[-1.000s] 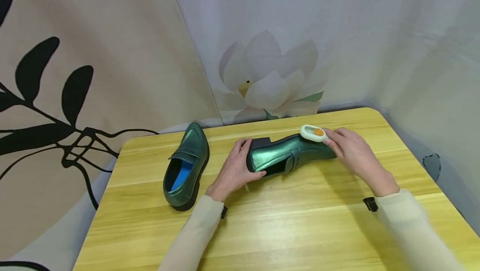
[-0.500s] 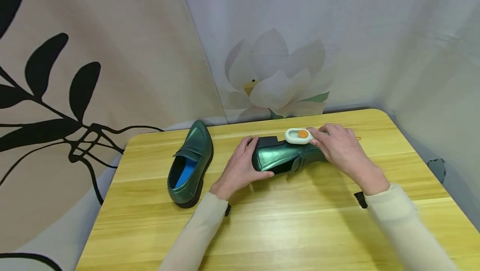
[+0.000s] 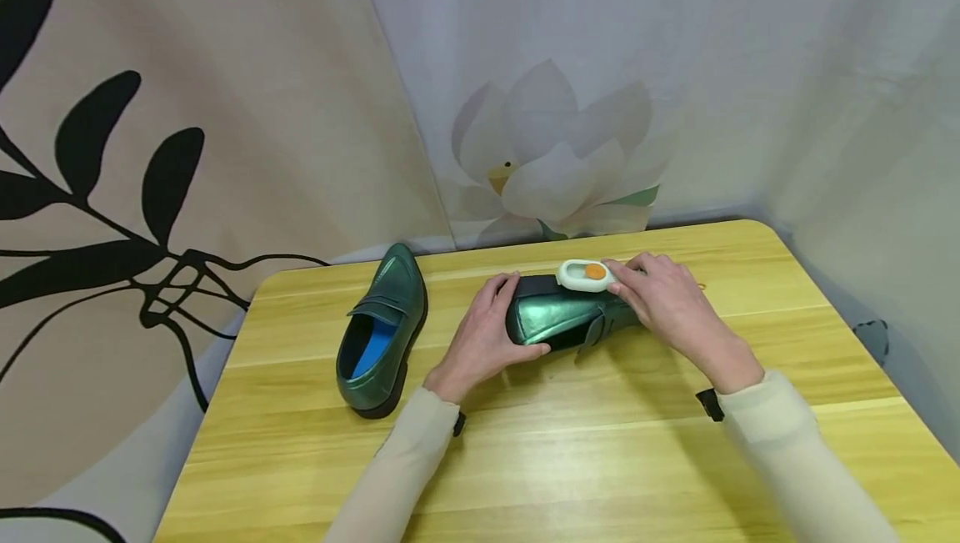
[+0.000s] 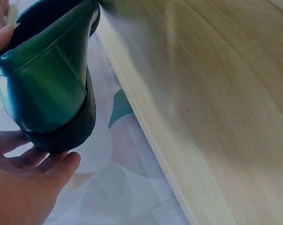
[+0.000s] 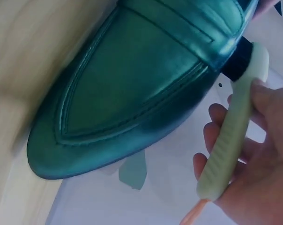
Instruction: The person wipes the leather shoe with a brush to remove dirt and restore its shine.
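A metallic green loafer (image 3: 551,315) lies on its side, its sole facing the far edge and its toe pointing right. My left hand (image 3: 480,339) grips it by the heel, thumb at the opening and fingers behind the heel, also seen in the left wrist view as a hand (image 4: 26,176). In my right hand (image 3: 671,305) is a white-handled brush (image 3: 583,275) with an orange button, held against the sole side close to the dark heel block. Its ribbed handle (image 5: 228,140) and orange cord show in the right wrist view; the bristles cannot be made out.
The second green loafer (image 3: 382,330), with a blue insole, stands upright left of my left hand, toe pointing away. Both shoes are on a light wooden table (image 3: 600,460). Behind its far edge hangs a printed curtain (image 3: 562,26).
My right hand has moved the brush left along the sole side, from the forepart towards the heel. My left hand keeps its grip on the loafer. The head view has shifted slightly.
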Tool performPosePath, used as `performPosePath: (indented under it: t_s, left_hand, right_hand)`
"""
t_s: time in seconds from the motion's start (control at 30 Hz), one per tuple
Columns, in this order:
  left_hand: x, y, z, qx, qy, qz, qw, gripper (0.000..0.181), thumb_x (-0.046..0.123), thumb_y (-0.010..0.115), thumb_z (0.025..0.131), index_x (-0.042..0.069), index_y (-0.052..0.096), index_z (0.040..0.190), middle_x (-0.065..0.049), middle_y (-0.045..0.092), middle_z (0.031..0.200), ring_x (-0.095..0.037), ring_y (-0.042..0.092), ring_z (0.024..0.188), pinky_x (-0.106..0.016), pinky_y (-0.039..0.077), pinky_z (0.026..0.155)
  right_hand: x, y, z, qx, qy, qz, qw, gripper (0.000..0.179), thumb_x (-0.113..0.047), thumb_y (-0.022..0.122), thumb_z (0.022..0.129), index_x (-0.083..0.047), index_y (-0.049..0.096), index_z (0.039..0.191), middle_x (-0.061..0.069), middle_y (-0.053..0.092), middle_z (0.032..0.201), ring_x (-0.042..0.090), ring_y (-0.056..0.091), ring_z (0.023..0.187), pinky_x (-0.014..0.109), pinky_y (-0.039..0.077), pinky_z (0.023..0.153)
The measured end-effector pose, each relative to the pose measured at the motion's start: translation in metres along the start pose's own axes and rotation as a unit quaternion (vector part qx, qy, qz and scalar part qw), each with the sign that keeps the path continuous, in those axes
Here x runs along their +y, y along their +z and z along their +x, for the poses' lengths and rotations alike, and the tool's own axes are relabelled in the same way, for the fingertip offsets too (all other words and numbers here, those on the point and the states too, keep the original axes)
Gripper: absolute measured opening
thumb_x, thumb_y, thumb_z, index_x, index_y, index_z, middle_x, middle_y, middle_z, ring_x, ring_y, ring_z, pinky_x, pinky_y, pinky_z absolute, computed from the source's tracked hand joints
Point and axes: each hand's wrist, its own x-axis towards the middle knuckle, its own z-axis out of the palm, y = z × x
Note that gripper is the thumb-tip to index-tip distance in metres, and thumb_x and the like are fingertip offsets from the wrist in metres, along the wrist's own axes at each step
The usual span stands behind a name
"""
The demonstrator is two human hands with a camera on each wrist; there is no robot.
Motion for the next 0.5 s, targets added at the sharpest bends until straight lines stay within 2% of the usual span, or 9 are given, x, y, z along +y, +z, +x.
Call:
performPosePath:
  t_s: [0.07,0.27,0.37,0.5]
  left_hand:
    - [-0.001,0.000,0.000,0.004,0.003,0.002,1.0000,0.111,0.050,0.091,0.076,0.007,0.034,0.161,-0.015,0.037,0.159,-0.034,0.041,0.142,-0.050,0.041,0.112]
    - [0.000,0.000,-0.001,0.014,0.022,-0.005,0.9996,0.107,0.048,0.091,0.077,0.004,0.038,0.158,-0.016,0.039,0.156,-0.034,0.045,0.137,-0.050,0.043,0.110]
    - [0.001,0.000,-0.001,0.012,0.021,-0.004,0.9997,0.107,0.049,0.091,0.077,0.006,0.038,0.159,-0.015,0.039,0.156,-0.033,0.044,0.137,-0.050,0.044,0.110]
    - [-0.001,0.001,-0.002,0.004,0.007,0.002,1.0000,0.110,0.051,0.090,0.076,0.009,0.035,0.161,-0.014,0.037,0.159,-0.033,0.042,0.141,-0.051,0.043,0.111]
  right_hand:
    - [-0.004,0.003,0.002,0.004,-0.005,0.012,0.9999,0.040,-0.021,0.067,0.102,-0.007,0.066,0.140,0.016,0.067,0.111,0.040,0.062,0.101,0.058,0.048,0.085]
    - [-0.032,0.015,0.011,0.008,-0.061,0.017,0.9980,0.043,-0.028,0.066,0.102,-0.012,0.064,0.142,0.014,0.067,0.113,0.038,0.063,0.104,0.058,0.049,0.087]
    - [-0.033,0.013,0.011,0.004,-0.046,0.011,0.9989,0.043,-0.030,0.066,0.103,-0.013,0.065,0.142,0.013,0.067,0.113,0.037,0.063,0.105,0.056,0.049,0.088]
    - [-0.014,0.004,0.002,-0.004,0.003,0.006,1.0000,0.041,-0.027,0.065,0.104,-0.011,0.065,0.141,0.013,0.067,0.111,0.036,0.063,0.103,0.055,0.047,0.085]
